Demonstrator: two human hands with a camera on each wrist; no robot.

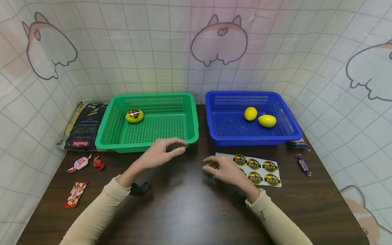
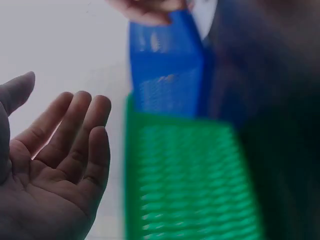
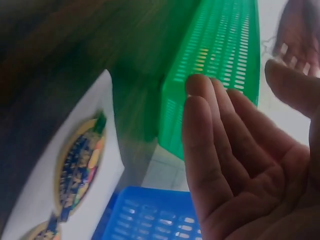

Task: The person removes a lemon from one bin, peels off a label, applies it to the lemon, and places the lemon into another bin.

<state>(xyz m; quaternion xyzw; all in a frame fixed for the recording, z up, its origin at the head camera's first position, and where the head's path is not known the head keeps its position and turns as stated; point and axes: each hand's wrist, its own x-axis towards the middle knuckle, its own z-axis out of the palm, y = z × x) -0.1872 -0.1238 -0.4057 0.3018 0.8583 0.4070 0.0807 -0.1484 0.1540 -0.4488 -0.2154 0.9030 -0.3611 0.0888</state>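
My left hand (image 1: 162, 152) hovers by the front right corner of the green basket (image 1: 147, 149), fingers relaxed and nothing in them. In the left wrist view its palm (image 2: 55, 185) shows bare. My right hand (image 1: 225, 170) is over the left part of a white sticker sheet (image 1: 263, 175), which bears several round labels; its palm (image 3: 250, 200) is bare too, fingers loosely bent. A yellow lemon (image 1: 134, 118) with a dark label on it lies in the green basket. Two plain lemons (image 1: 250, 114) (image 1: 267, 120) lie in the blue basket (image 1: 254, 141).
Behind the green basket's left side lies a black pasta bag (image 1: 87, 127). Two wrapped candies (image 1: 80, 164) (image 1: 98, 163) and a red snack packet (image 1: 75, 194) are on the left of the dark table (image 1: 183, 217). A purple candy (image 1: 303, 165) lies at the right, near another packet (image 1: 300, 144).
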